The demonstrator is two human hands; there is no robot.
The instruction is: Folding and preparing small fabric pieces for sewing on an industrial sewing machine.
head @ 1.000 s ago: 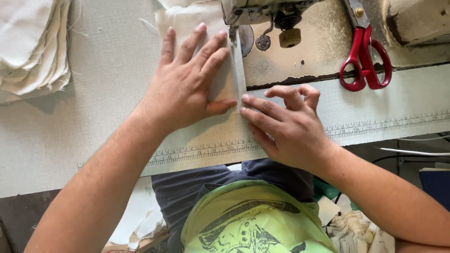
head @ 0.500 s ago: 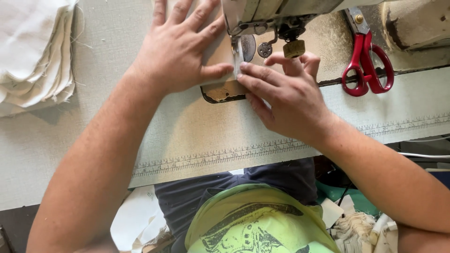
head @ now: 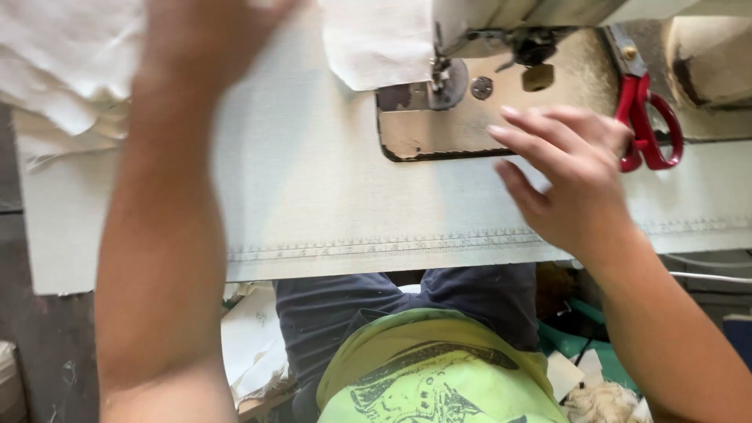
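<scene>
A piece of white cloth (head: 376,43) lies behind the presser foot (head: 442,82) of the sewing machine (head: 509,16), its rounded corner on the table. My left hand (head: 207,39) reaches far up and to the left, blurred and cut off by the top edge; whether it touches the cloth cannot be told. My right hand (head: 564,172) hovers with fingers spread over the metal needle plate (head: 439,133), holding nothing.
Red-handled scissors (head: 646,117) lie right of the needle plate. A stack of white cloth pieces (head: 55,86) sits at the far left. The table's (head: 313,196) front edge carries a printed ruler strip (head: 376,245). My lap in a green shirt is below.
Both hands have come off the cloth at the presser foot. The left hand swept up and left; the cloth now lies behind the foot. The right hand drew back to the right.
</scene>
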